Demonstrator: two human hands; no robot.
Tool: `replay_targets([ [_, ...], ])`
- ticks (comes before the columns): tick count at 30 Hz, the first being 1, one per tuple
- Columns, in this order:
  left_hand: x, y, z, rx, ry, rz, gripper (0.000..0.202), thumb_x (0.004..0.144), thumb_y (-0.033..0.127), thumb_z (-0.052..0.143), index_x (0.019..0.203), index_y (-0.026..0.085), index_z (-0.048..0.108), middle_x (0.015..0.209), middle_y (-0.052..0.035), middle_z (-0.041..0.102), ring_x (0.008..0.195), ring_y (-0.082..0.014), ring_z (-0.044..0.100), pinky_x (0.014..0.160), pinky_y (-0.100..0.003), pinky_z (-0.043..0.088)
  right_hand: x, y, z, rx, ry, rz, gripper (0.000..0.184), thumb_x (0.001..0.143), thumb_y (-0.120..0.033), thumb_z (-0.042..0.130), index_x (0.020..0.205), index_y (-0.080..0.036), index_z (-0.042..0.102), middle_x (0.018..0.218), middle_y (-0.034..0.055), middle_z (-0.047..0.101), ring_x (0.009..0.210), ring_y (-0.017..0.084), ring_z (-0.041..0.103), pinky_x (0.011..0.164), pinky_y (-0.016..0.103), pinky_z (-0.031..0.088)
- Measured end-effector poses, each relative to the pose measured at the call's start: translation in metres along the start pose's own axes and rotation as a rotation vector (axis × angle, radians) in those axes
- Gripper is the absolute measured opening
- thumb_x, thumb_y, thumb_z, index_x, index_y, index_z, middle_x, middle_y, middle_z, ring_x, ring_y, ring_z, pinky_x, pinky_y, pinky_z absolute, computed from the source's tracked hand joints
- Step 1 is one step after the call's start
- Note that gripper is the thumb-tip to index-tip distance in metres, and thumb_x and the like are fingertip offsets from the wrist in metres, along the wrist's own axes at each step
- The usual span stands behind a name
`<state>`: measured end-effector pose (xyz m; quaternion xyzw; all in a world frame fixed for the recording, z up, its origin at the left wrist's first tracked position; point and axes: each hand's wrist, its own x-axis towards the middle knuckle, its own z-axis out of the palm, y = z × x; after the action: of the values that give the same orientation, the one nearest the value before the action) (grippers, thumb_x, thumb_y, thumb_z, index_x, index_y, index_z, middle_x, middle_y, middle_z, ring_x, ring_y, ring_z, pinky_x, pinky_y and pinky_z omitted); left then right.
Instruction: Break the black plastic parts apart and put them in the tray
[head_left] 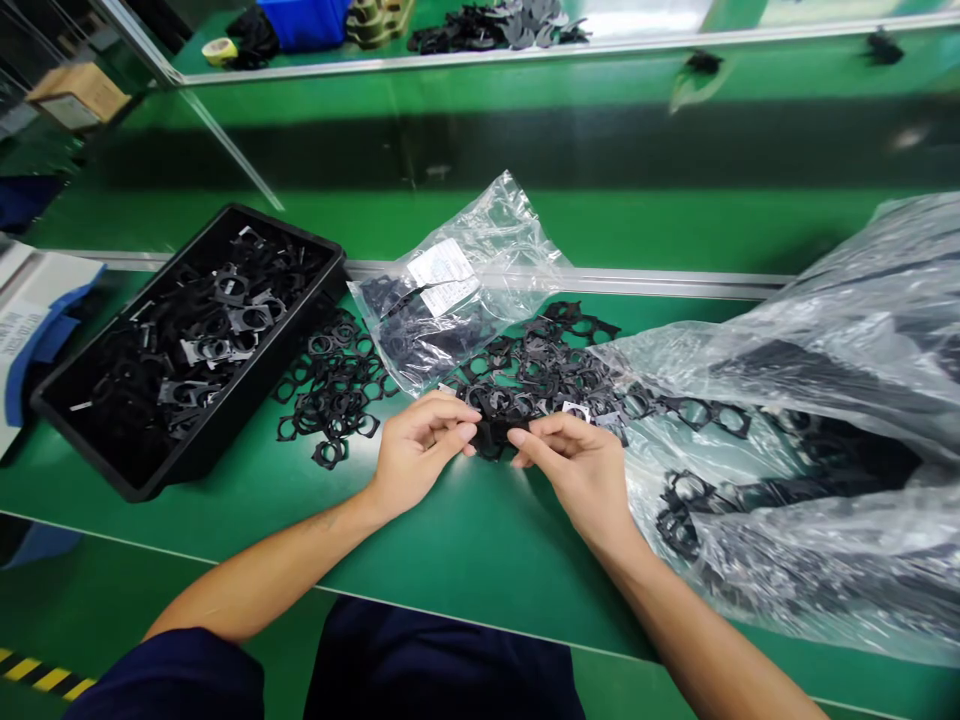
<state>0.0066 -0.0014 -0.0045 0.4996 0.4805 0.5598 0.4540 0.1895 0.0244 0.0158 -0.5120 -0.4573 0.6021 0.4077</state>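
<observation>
Between my two hands is a small black plastic part, pinched at both ends above the green table. My left hand grips its left end between thumb and fingers. The right end is in the thumb and fingers of my right hand. The part's exact shape is hard to make out against the dark heap behind it. That heap of flat black ring-shaped parts lies just beyond my fingers. A second loose cluster of the same rings spreads out to the left of my left hand.
A black bin full of black and grey parts stands at left. Behind my hands lies a labelled clear bag holding dark parts. A large clear plastic bag with black parts covers the right side. A blue container sits on the far shelf.
</observation>
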Motion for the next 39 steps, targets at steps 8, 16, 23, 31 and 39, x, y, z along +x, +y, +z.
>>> replay_targets([
  [8, 0.0006, -0.004, -0.0052, 0.154, 0.04, 0.077, 0.01, 0.089, 0.027, 0.074, 0.094, 0.018, 0.074, 0.089, -0.0024, 0.067, 0.066, -0.009, 0.064, 0.062, -0.021, 0.059, -0.0024, 0.0038, 0.0015, 0.099, -0.191, 0.083, 0.03, 0.077, -0.049, 0.082, 0.078, -0.019, 0.079, 0.071, 0.0052, 0.079, 0.066, 0.019, 0.075, 0.069, 0.033, 0.062],
  [16, -0.0004, 0.001, -0.0025, 0.368, -0.027, 0.342, 0.003, 0.09, 0.02, 0.073, 0.087, 0.018, 0.071, 0.083, -0.0016, 0.066, 0.072, -0.0111, 0.06, 0.064, -0.023, 0.05, -0.0028, 0.0073, 0.0017, 0.028, -0.208, 0.046, 0.029, 0.08, -0.047, 0.08, 0.077, -0.018, 0.076, 0.072, 0.0043, 0.077, 0.069, 0.019, 0.074, 0.068, 0.03, 0.059],
  [23, 0.0025, -0.002, -0.0034, 0.402, 0.03, 0.329, 0.004, 0.09, 0.02, 0.072, 0.087, 0.018, 0.07, 0.088, -0.0015, 0.061, 0.077, -0.011, 0.06, 0.065, -0.023, 0.05, -0.0056, 0.0051, 0.0018, -0.054, -0.298, 0.001, 0.028, 0.086, -0.042, 0.074, 0.074, -0.018, 0.073, 0.074, 0.004, 0.073, 0.07, 0.018, 0.07, 0.066, 0.029, 0.054],
  [31, 0.0004, -0.0041, -0.0034, 0.413, 0.004, 0.351, 0.002, 0.091, 0.018, 0.07, 0.09, 0.018, 0.069, 0.098, -0.0047, 0.067, 0.091, -0.014, 0.067, 0.073, -0.024, 0.057, -0.0057, 0.0038, 0.0018, -0.055, -0.307, -0.015, 0.027, 0.088, -0.042, 0.072, 0.077, -0.018, 0.072, 0.074, 0.0039, 0.071, 0.071, 0.018, 0.068, 0.067, 0.031, 0.053],
  [39, -0.0001, -0.0007, -0.0029, 0.503, -0.013, 0.495, 0.004, 0.091, 0.015, 0.07, 0.091, 0.019, 0.069, 0.09, -0.0036, 0.071, 0.088, -0.0153, 0.069, 0.08, -0.03, 0.059, -0.0068, 0.0034, 0.0031, -0.274, -0.229, -0.223, 0.027, 0.091, -0.035, 0.069, 0.07, -0.018, 0.066, 0.076, 0.003, 0.067, 0.066, 0.015, 0.061, 0.059, 0.026, 0.049],
])
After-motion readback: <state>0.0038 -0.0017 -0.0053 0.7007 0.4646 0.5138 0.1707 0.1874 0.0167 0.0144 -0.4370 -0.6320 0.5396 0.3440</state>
